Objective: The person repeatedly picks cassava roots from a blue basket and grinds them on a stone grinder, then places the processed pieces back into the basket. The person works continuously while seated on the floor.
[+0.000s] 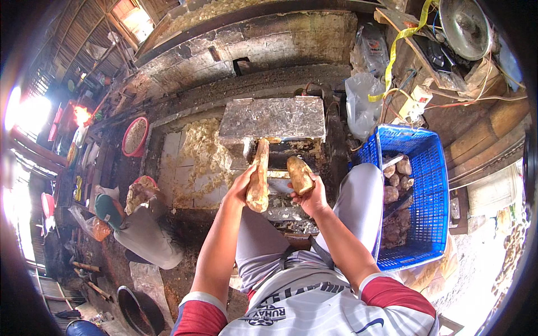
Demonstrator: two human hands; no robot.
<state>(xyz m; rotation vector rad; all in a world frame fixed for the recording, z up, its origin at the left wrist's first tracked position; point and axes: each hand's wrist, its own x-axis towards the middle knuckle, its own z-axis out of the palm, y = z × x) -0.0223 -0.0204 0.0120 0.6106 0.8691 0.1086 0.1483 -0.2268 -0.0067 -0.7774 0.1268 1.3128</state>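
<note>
My left hand [240, 185] grips a long peeled cassava-like root [257, 185], whose narrow far end reaches the front edge of a grating machine's wooden cover [273, 117]. In my right hand [314, 197] is a shorter, thicker root [299, 175], held apart from the machine, over the gap between my knees. Pale grated pulp [206, 147] lies heaped on the tiled bed to the left of the machine. Whatever is under the cover stays mostly hidden in shadow.
Beside my right leg stands a blue plastic crate [435, 201] with several roots [393, 180] inside. Loose wires and a power outlet [416, 103] are at the upper right. A co-worker [143, 235] crouches at the left by a pulp-filled basin [143, 193]. A fire [81, 114] burns farther back.
</note>
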